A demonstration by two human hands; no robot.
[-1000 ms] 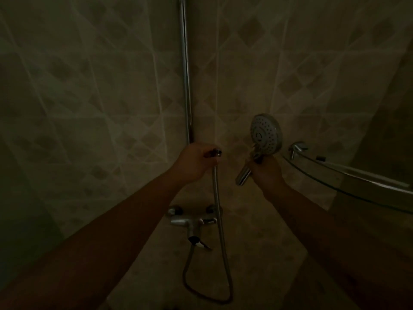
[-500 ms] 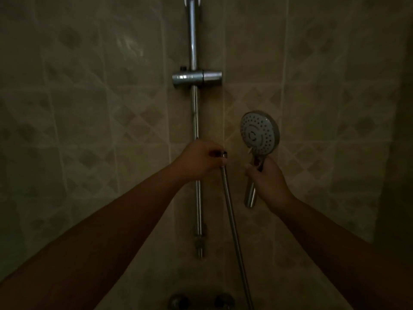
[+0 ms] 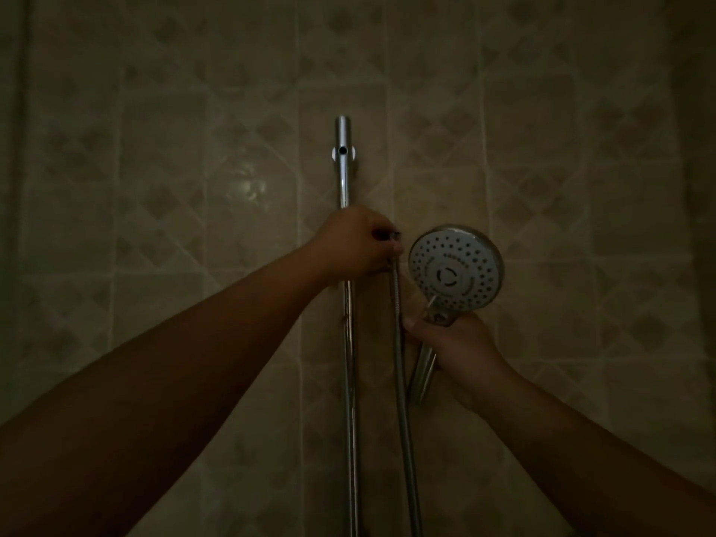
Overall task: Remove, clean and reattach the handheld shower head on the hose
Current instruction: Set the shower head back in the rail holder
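The round chrome shower head (image 3: 456,266) faces me with its spray plate, detached from the hose. My right hand (image 3: 459,352) grips its handle, whose lower end sticks out below my fingers. My left hand (image 3: 358,244) holds the top end of the metal hose (image 3: 403,401) up beside the shower head, a little left of it. The hose hangs straight down from my left hand and leaves the frame at the bottom. The slider bracket on the rail is hidden behind my left hand.
A vertical chrome slide rail (image 3: 346,180) is fixed to the tiled wall (image 3: 193,188) just behind my left hand, with its top mount above my hand. The room is dim. A darker wall edge runs down the far right.
The view has tilted upward, so the tap and glass shelf have dropped out of sight. Both hands have risen along the rail, my left hand now covering the slider bracket.
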